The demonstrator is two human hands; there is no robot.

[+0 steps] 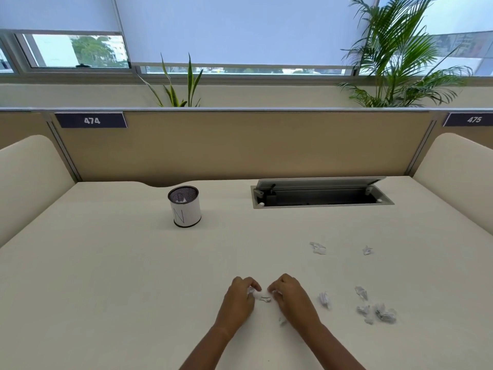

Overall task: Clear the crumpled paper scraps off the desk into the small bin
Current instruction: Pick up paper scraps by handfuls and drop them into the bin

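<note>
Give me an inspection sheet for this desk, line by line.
Surface: cream desk, mostly bare.
Job's things: small bin upright at the back left, paper inside; loose scraps mid-right, more in a cluster near right.
Clutter: nothing seen.
Grippers: left hand and right hand each closed on scraps, one piece lying between them.
Cables: none visible; cable hatch open.
Surroundings: partition, plants, windows.

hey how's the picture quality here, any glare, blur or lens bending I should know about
Head view: wide-angle bending curves the partition top and desk edges; soft, even window light, faint shadows, no harsh glare; the scraps are small and slightly soft; the left hand and right hand read clearly.
</note>
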